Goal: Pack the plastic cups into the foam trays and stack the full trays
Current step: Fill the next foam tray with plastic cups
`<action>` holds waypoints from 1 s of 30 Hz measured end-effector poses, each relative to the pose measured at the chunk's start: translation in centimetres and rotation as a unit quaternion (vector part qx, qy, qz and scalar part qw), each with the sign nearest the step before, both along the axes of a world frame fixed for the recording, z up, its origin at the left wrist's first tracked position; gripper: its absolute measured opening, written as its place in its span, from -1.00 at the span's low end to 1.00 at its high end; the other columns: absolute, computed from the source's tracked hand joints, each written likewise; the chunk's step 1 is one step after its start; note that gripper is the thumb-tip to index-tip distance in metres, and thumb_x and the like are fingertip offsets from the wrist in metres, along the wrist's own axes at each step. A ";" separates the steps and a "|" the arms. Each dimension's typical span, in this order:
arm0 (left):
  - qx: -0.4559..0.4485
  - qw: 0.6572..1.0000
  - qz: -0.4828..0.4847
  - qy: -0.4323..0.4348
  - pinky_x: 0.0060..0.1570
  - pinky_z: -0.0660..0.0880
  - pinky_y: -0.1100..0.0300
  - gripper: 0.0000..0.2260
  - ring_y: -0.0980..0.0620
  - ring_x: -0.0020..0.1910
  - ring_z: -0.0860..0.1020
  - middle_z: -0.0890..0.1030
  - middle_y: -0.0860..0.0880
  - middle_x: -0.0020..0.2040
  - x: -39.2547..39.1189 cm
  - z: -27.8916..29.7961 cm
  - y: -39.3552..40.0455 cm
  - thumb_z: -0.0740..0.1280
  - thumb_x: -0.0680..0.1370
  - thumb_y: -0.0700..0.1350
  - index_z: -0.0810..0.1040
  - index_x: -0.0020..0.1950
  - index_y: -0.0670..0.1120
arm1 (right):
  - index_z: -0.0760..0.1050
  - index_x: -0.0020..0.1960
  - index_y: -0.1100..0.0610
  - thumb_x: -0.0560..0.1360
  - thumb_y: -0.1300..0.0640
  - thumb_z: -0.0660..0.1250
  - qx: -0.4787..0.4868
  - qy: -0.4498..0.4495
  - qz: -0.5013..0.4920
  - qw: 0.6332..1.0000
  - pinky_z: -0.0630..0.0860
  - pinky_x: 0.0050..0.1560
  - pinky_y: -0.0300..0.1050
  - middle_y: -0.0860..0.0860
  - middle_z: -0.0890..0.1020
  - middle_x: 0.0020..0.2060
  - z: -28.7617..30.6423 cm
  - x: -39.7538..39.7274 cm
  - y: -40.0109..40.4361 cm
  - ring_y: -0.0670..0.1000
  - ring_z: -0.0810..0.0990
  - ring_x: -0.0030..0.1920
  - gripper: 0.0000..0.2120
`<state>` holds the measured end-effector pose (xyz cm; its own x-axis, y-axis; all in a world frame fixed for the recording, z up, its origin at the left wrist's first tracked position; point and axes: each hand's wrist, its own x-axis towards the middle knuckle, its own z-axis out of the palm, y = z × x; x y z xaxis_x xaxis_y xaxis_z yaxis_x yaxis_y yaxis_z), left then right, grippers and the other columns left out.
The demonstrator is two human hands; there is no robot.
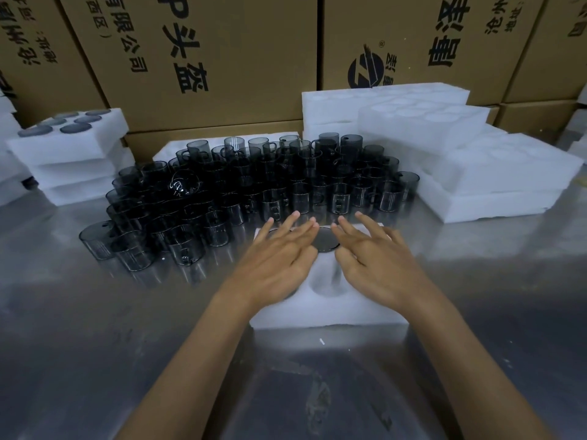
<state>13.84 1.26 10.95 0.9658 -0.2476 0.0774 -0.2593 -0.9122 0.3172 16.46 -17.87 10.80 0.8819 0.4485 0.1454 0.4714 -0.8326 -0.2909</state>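
Note:
A white foam tray (330, 309) lies on the metal table in front of me. My left hand (279, 252) and my right hand (374, 255) lie flat on its top with fingers spread and straight. Between them a dark cup (324, 239) sits sunk in a far-row hole, and a near-row hole (327, 281) below it shows foam inside. The hands hide the tray's other holes. Behind the tray stands a dense crowd of smoky transparent plastic cups (260, 185) with handles, a few lying on their sides.
A stack of foam trays (73, 160) with cups in the top one stands at the left. Piles of foam trays with bare holes (444, 154) sit at the right. Cardboard boxes (222, 58) wall off the back. The steel table (95, 344) stretches toward me.

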 end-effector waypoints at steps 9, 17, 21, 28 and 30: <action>0.014 1.000 0.015 -0.013 0.55 -0.19 0.08 -0.49 0.22 0.57 -0.04 0.04 0.21 0.60 0.3 -0.4 0.1 -0.05 0.64 0.12 0.05 0.61 0.13 | 0.24 0.56 -0.12 0.63 -0.04 0.07 0.058 0.020 -0.010 0.998 -0.08 0.52 -0.03 -0.20 0.20 0.56 -0.2 0.5 -0.3 -0.15 0.05 0.56 -0.51; -0.003 0.998 0.049 -0.029 0.55 -0.09 0.03 -0.51 0.16 0.56 0.07 0.17 0.17 0.58 0.6 -0.1 1.6 0.10 0.64 0.02 0.16 0.59 0.09 | 0.55 0.33 -0.12 0.58 0.05 0.24 0.192 0.053 -0.010 0.980 0.05 0.55 0.02 -0.14 0.47 0.41 1.0 1.4 2.0 -0.08 0.28 0.49 -0.66; -0.011 0.996 0.076 -0.051 0.53 -0.01 0.01 -0.53 0.15 0.52 0.17 0.26 0.16 0.54 0.4 0.1 2.6 0.13 0.63 -0.01 0.26 0.56 0.08 | 0.52 0.34 -0.15 0.59 0.04 0.24 0.161 0.058 0.005 0.985 -0.07 0.48 -0.07 -0.18 0.42 0.45 1.1 1.3 3.3 -0.10 0.21 0.52 -0.66; -0.148 0.959 0.186 -0.152 0.44 0.22 -0.09 -0.66 0.00 0.37 0.38 0.51 0.04 0.36 -0.2 1.7 5.0 0.21 0.58 -0.18 0.56 0.33 0.01 | 0.47 0.37 -0.19 0.59 0.03 0.24 0.150 0.032 0.010 0.988 -0.04 0.26 -0.25 -0.25 0.42 0.42 0.7 1.3 3.6 -0.14 0.22 0.47 -0.63; -0.095 0.924 0.306 -0.211 0.33 0.30 -0.12 -0.69 -0.12 0.30 0.39 0.51 -0.08 0.29 -0.7 1.9 7.1 0.25 0.53 -0.21 0.58 0.24 -0.05 | 0.45 0.38 -0.20 0.59 0.03 0.24 0.146 0.030 0.013 0.989 -0.04 0.28 -0.26 -0.25 0.40 0.43 0.5 1.3 3.5 -0.15 0.20 0.48 -0.62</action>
